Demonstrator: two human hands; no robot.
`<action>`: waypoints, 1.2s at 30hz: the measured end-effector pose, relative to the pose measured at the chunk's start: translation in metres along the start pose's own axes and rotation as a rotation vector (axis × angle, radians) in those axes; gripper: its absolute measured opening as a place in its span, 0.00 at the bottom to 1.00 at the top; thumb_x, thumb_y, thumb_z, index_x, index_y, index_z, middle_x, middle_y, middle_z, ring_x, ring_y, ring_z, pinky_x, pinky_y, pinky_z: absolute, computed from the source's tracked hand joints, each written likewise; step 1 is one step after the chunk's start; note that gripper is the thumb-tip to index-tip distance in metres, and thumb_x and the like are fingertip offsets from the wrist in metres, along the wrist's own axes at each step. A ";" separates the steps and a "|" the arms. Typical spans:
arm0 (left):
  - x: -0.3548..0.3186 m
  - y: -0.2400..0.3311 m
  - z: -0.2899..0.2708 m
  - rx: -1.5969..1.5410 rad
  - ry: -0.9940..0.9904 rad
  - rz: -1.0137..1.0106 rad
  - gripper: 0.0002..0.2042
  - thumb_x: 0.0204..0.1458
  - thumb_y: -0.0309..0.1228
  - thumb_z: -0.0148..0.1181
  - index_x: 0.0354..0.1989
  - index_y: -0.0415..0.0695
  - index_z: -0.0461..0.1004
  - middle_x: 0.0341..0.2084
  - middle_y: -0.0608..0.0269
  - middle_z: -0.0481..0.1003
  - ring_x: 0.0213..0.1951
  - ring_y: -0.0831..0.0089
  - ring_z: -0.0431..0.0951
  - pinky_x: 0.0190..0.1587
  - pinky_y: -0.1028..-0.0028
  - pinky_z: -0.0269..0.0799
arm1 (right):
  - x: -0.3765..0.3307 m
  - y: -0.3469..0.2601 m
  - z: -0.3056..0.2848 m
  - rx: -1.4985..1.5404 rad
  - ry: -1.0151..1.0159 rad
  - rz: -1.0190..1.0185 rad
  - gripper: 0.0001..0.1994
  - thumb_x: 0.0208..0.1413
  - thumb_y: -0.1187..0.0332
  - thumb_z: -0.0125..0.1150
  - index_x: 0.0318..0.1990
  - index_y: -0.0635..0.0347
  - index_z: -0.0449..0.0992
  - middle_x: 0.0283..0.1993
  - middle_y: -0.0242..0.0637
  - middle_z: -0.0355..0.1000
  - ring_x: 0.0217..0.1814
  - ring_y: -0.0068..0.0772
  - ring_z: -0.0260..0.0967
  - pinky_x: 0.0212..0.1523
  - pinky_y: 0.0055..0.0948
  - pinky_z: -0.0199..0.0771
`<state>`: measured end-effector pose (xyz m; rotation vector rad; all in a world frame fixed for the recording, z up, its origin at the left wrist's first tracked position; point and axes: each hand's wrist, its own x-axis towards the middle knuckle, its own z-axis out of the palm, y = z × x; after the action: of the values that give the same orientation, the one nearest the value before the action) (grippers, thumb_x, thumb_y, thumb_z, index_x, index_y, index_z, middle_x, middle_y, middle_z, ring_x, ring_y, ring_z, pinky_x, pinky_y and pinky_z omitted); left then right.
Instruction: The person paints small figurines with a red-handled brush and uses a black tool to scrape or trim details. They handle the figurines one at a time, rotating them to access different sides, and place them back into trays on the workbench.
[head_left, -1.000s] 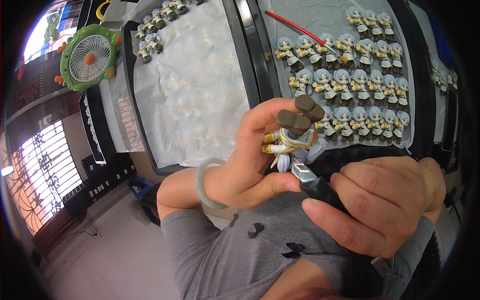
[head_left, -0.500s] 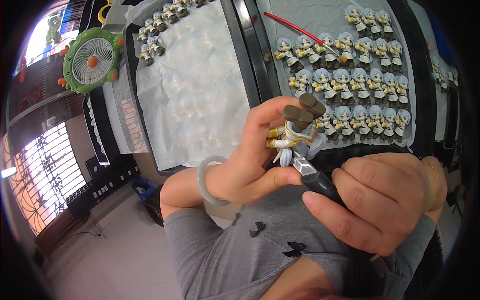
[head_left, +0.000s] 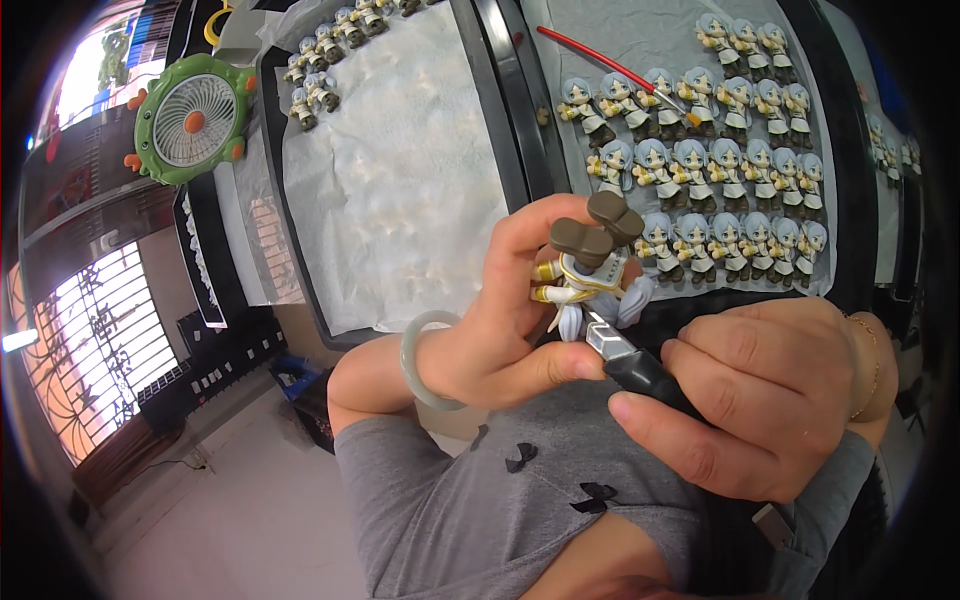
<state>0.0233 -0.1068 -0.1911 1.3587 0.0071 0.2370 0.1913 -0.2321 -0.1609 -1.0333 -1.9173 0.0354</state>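
Observation:
My left hand [head_left: 490, 330] is closed around a small figurine [head_left: 595, 285], a white-and-gold outfit with pale blue hair. It is held boots up, its brown soles uppermost, and its face is hidden from view. A craft knife [head_left: 640, 370] with a black handle and a silver metal front end is gripped in my right hand [head_left: 765, 395]. The knife's tip reaches the figurine beside its hair, and my left thumb lies close against the metal end. Where exactly the tip meets the figurine is hard to make out.
On the right, a paper-lined black tray [head_left: 850, 230] bears rows of matching figurines [head_left: 690, 165], with a red-handled paintbrush [head_left: 615, 70] lying across some. Another lined tray [head_left: 395, 200] on the left has several figurines [head_left: 325, 90] at its far corner. Beside it stands a green fan [head_left: 195, 120].
The figurine has tipped slightly leftward in my left hand, its boots shifting left. The whole view has shifted a little. Both hands keep their holds.

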 end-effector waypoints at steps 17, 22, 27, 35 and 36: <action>0.001 0.008 -0.001 -0.122 -0.011 -0.121 0.38 0.45 0.27 0.58 0.57 0.40 0.36 0.54 0.58 0.50 0.53 0.72 0.57 0.54 0.71 0.52 | 0.006 0.009 -0.006 0.320 0.008 0.307 0.10 0.48 0.68 0.53 0.32 0.68 0.70 0.17 0.37 0.66 0.16 0.32 0.65 0.14 0.25 0.63; 0.001 0.011 0.001 -0.090 -0.011 -0.128 0.37 0.45 0.27 0.58 0.57 0.39 0.36 0.53 0.58 0.51 0.52 0.72 0.57 0.54 0.71 0.53 | 0.006 0.011 -0.009 0.352 -0.054 0.368 0.11 0.48 0.67 0.53 0.33 0.68 0.69 0.18 0.38 0.67 0.16 0.32 0.65 0.15 0.26 0.64; 0.003 0.012 0.000 -0.045 -0.023 -0.130 0.37 0.45 0.28 0.58 0.57 0.39 0.36 0.53 0.57 0.52 0.52 0.71 0.57 0.54 0.71 0.53 | 0.007 0.011 -0.009 0.354 -0.064 0.370 0.11 0.48 0.67 0.53 0.33 0.68 0.69 0.18 0.37 0.67 0.16 0.32 0.66 0.16 0.26 0.65; 0.002 0.009 0.003 -0.060 0.020 -0.100 0.37 0.45 0.26 0.57 0.57 0.39 0.36 0.54 0.55 0.51 0.55 0.68 0.55 0.55 0.69 0.52 | 0.002 0.010 0.002 0.388 0.039 0.462 0.11 0.49 0.65 0.53 0.32 0.65 0.67 0.18 0.37 0.67 0.17 0.29 0.67 0.17 0.23 0.67; 0.002 0.009 0.003 -0.046 0.020 -0.096 0.37 0.45 0.25 0.57 0.57 0.39 0.36 0.54 0.55 0.51 0.55 0.68 0.55 0.55 0.69 0.52 | 0.002 0.010 0.001 0.393 0.033 0.487 0.11 0.49 0.64 0.53 0.31 0.64 0.67 0.18 0.37 0.67 0.17 0.29 0.68 0.17 0.23 0.67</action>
<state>0.0243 -0.1078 -0.1815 1.3071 0.0829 0.1688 0.1964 -0.2238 -0.1639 -1.1866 -1.5058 0.6411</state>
